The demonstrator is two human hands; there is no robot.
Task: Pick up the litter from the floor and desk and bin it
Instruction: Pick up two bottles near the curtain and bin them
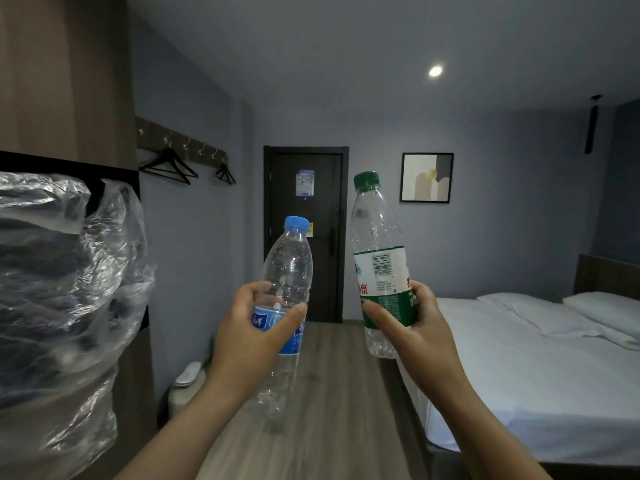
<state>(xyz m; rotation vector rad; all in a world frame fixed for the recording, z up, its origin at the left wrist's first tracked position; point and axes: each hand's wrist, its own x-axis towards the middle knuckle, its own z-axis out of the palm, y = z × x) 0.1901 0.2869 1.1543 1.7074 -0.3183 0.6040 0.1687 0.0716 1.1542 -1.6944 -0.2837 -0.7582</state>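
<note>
Noting, far left of the door (329, 209), a clear plastic bag (69, 278), crinkled, draping over something dark; not possible to tell whether serving as a bin liner. Spotting, low and left of the door, a small pale lidded tub (187, 379) on the floor (329, 393); possibly the bin, too dim to say.

Gripping, with the left hand (249, 330), the blue-capped bottle (289, 265): fingers and thumb curling round the label, bottle raised in the air, overlapping the door's left edge, leaning slightly, cap on, looking empty.

Clasping, with the right hand (419, 334), the green-capped bottle (377, 237): thumb and fingers closing round the lower label, bottle up in the air just right of the door, cap on, also looking empty. Keeping the two bottles apart, not touching.

Seeing, well right of the door, a bed (536, 375) with white sheet and pillows.

Judging the step as carrying both bottles to the bin. Probably best: holding firm at the labelled middles, avoiding crushing thin plastic; facing the bin before lowering; dropping one bottle at a time, close over the opening.
</note>
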